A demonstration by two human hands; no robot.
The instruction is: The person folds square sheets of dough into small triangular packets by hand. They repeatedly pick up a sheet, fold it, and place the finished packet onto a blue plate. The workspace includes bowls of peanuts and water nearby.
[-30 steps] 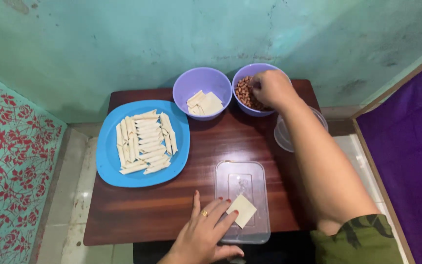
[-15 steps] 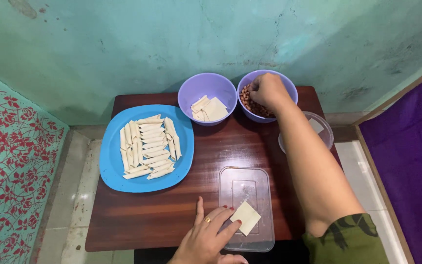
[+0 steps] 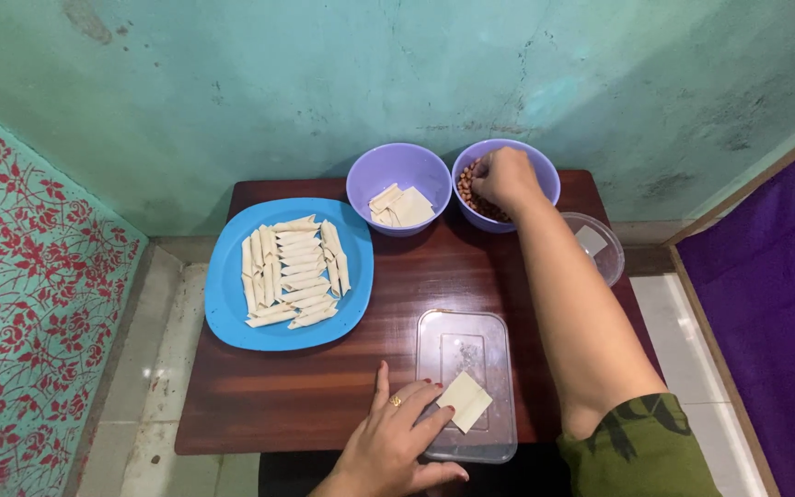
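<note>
I have my right hand (image 3: pixel 504 177) reaching to the far side of the brown table (image 3: pixel 305 391), fingers curled down into the purple bowl of peanuts (image 3: pixel 471 198); whether they have closed on any nuts I cannot tell. My left hand (image 3: pixel 393 444) lies flat and open at the near edge, fingertips resting on the clear plastic lid (image 3: pixel 471 354) and touching the small square wrapper (image 3: pixel 464 401) that sits on it. Just left of the peanut bowl stands a second purple bowl (image 3: pixel 388 168) holding more square wrappers. On the left of the table is a blue plate (image 3: pixel 227 294) covered with rolled pieces. A clear container (image 3: pixel 611 258) sits at the right edge, partly behind my forearm.
</note>
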